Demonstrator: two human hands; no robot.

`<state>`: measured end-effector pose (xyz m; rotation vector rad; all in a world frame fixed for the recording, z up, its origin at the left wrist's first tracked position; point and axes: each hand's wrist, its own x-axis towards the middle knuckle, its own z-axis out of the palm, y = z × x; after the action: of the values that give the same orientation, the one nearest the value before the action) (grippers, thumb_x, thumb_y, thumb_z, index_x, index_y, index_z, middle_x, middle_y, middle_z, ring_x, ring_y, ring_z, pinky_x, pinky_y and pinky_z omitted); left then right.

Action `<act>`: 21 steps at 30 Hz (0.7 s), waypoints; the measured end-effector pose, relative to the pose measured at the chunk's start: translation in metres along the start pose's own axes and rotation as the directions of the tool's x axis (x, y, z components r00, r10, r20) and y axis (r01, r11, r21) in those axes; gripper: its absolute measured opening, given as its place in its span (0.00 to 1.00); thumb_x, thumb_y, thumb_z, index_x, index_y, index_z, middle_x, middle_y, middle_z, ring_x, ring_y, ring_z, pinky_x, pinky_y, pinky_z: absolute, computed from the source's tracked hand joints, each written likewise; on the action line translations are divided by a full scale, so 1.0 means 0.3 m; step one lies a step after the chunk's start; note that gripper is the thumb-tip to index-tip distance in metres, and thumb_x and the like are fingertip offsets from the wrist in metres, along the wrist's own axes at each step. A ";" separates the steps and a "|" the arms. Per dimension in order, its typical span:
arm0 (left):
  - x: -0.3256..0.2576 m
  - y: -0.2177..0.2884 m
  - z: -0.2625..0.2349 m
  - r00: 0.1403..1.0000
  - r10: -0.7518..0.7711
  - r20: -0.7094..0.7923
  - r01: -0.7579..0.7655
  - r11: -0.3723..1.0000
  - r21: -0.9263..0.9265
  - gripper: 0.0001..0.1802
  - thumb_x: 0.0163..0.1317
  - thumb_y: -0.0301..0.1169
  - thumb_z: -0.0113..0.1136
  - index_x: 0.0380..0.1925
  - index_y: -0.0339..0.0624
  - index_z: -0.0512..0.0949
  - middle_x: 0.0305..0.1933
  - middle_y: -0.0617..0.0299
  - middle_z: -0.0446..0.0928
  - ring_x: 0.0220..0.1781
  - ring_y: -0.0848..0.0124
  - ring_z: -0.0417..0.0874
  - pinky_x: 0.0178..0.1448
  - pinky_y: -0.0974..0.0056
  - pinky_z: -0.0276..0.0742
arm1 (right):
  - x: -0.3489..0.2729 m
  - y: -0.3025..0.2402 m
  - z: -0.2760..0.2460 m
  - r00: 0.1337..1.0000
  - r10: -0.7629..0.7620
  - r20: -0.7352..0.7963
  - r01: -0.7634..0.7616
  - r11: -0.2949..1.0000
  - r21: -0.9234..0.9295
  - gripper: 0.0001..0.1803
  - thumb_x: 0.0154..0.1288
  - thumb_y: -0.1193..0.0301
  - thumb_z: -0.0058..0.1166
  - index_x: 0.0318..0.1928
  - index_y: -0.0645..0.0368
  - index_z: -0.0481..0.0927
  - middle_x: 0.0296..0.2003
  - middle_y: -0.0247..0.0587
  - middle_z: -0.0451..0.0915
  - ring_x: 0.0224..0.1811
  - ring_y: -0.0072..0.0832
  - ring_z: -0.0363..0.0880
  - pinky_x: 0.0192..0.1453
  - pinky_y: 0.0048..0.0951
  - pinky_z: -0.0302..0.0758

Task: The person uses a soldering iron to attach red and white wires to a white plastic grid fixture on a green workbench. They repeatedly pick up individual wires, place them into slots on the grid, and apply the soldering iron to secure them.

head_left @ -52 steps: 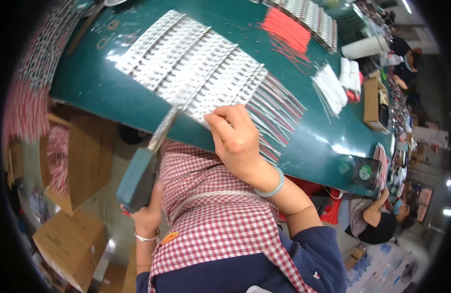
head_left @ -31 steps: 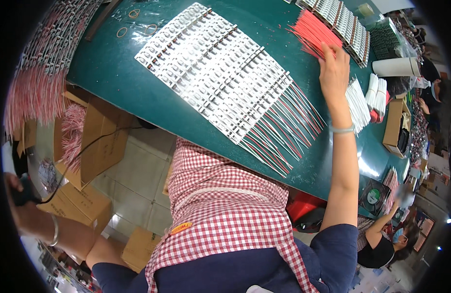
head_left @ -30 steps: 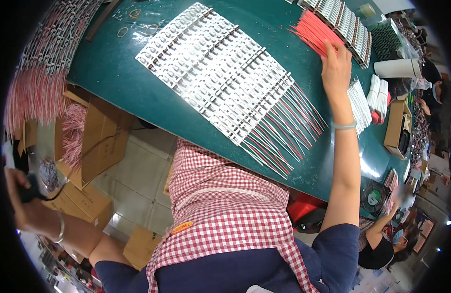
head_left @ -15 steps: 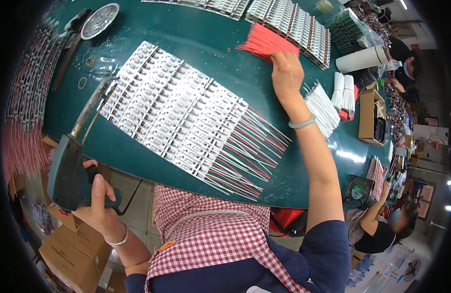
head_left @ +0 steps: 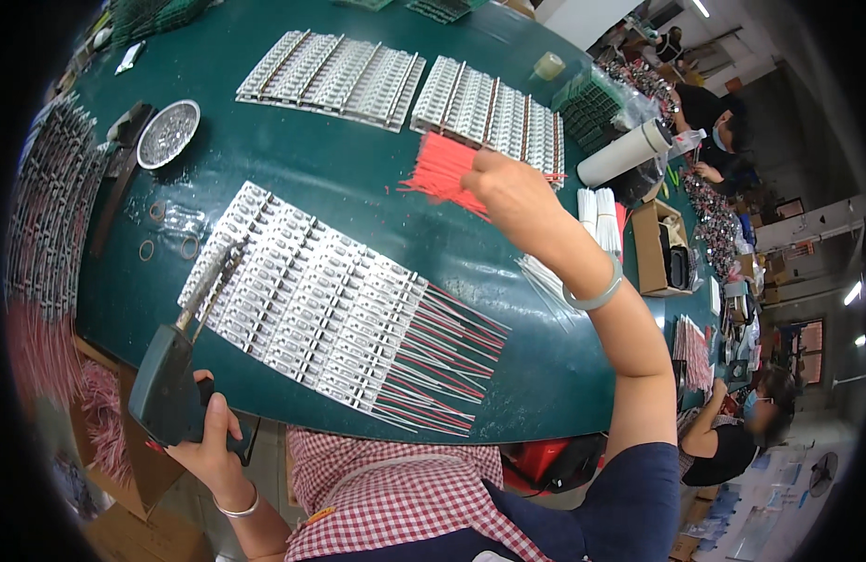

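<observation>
Nearest us, our left hand (head_left: 208,440) was wrapped tight around the dark, blocky grip of a soldering gun (head_left: 175,375), whose thin metal tip reached the near sheet (head_left: 302,304) at its left end. That sheet, a flat slanted panel of small white modules in rows, lay on the smooth green tabletop (head_left: 358,201), with red, white and dark wires (head_left: 442,361) fanning from its right edge. Farther off, our right hand (head_left: 512,192) was closed on a bundle of red wires (head_left: 439,170), pinching one end while the loose ends splayed leftward just above the tabletop. Beside that wrist lay a small stack of white strips (head_left: 597,208). Beyond, we counted two more module sheets (head_left: 334,77) side by side. At far left sat one round metal dish (head_left: 168,134), shiny and shallow; at far right one white cylinder (head_left: 627,153) lay on its side.
</observation>
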<state>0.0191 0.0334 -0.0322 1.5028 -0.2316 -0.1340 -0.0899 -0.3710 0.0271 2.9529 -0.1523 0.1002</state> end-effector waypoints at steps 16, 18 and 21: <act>-0.023 0.030 -0.048 0.994 -0.112 0.018 0.113 0.984 -0.138 0.23 0.55 0.14 0.63 0.53 0.27 0.72 0.43 0.49 0.80 0.19 0.76 0.75 0.21 0.71 0.71 | 0.121 -0.208 0.091 0.885 -0.023 0.466 0.187 0.932 -0.310 0.05 0.48 0.73 0.66 0.29 0.52 0.88 0.33 0.39 0.86 0.39 0.34 0.85 0.36 0.31 0.79; -0.021 0.033 -0.026 0.993 -0.115 0.018 0.117 0.982 -0.145 0.23 0.55 0.14 0.63 0.53 0.27 0.72 0.43 0.49 0.80 0.19 0.76 0.75 0.21 0.71 0.71 | 0.108 -0.221 0.094 0.872 -0.046 0.488 0.225 0.922 -0.315 0.06 0.47 0.73 0.67 0.29 0.53 0.89 0.34 0.40 0.86 0.39 0.34 0.85 0.36 0.31 0.79; -0.036 0.030 -0.002 0.998 -0.062 0.024 0.064 0.994 -0.093 0.22 0.56 0.16 0.62 0.53 0.27 0.72 0.42 0.48 0.79 0.17 0.75 0.72 0.18 0.72 0.67 | 0.089 -0.219 0.173 0.922 0.042 0.384 0.087 0.946 -0.312 0.05 0.47 0.74 0.67 0.29 0.53 0.88 0.34 0.41 0.85 0.40 0.34 0.84 0.37 0.31 0.80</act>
<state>0.0082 0.0369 -0.0241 1.4159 -0.1922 -0.2091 -0.0532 -0.3189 -0.0334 2.6059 -0.1675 -0.4713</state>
